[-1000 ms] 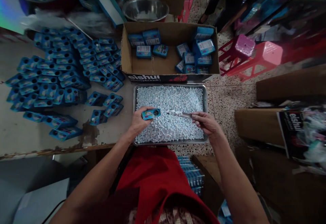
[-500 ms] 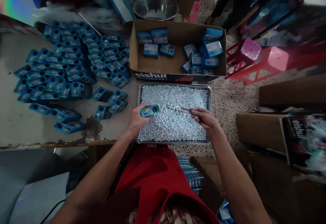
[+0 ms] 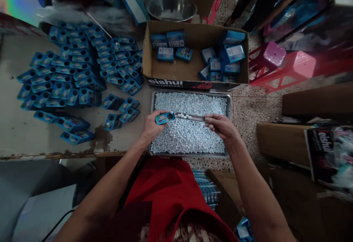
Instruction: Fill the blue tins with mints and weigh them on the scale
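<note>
My left hand (image 3: 151,127) is closed around a small blue box (image 3: 163,118) with a dark round hole at its right end. In my right hand (image 3: 221,125) is a narrow metal scoop (image 3: 195,118), gripped by its right end and carrying several small white pellets (image 3: 185,116). The scoop's tip meets or nearly meets the hole of the box; I cannot tell whether it goes in. Both hands are over a metal tray (image 3: 229,124) heaped with pale blue-white pellets (image 3: 190,137).
Many blue boxes with round holes (image 3: 66,84) stand on the table (image 3: 124,124) at left. Beyond the tray sits an open cardboard box (image 3: 162,69) holding several blue boxes. A metal bowl (image 3: 171,8) is behind it. Pink stools (image 3: 299,67) and cartons (image 3: 284,143) are at right.
The scoop has moved left and come up to the hole in the blue box, its pellets now lying along it. Both hands keep their grips. The view has shifted slightly.
</note>
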`<state>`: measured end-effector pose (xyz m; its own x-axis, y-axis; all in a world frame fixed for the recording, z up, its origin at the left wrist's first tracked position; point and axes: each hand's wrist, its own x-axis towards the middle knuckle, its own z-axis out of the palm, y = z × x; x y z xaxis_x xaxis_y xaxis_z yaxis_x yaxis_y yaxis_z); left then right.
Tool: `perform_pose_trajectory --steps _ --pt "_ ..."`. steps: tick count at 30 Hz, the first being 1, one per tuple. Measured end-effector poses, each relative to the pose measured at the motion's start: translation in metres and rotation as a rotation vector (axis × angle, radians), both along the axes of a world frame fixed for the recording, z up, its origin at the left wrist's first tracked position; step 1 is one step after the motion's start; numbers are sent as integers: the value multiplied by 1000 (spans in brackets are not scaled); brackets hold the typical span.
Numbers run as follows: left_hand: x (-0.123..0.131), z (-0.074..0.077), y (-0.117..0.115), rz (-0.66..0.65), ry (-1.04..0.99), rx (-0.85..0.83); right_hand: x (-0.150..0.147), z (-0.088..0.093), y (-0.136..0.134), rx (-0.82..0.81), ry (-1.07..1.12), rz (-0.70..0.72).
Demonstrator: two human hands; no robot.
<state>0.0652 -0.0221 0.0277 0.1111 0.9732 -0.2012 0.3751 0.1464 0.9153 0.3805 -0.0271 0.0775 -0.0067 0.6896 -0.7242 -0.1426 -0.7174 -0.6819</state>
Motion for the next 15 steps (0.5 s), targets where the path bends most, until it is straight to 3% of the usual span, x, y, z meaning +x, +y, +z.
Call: perform_pose_trajectory --steps 3,6,10,12,15 --pt "-2 -3 0 -14 -44 28 -22 26 7 140 -117 116" --pt "-3 -8 0 -30 -89 114 -51 64 7 327 -340 254" --pt "-5 -16 -1 54 -116 113 -79 108 -2 559 -618 421" --pt "-11 -19 -6 118 -129 60 -73 113 -5 563 -605 386" --pt "-35 -22 -26 312 -49 9 -31 86 -13 424 -518 209"
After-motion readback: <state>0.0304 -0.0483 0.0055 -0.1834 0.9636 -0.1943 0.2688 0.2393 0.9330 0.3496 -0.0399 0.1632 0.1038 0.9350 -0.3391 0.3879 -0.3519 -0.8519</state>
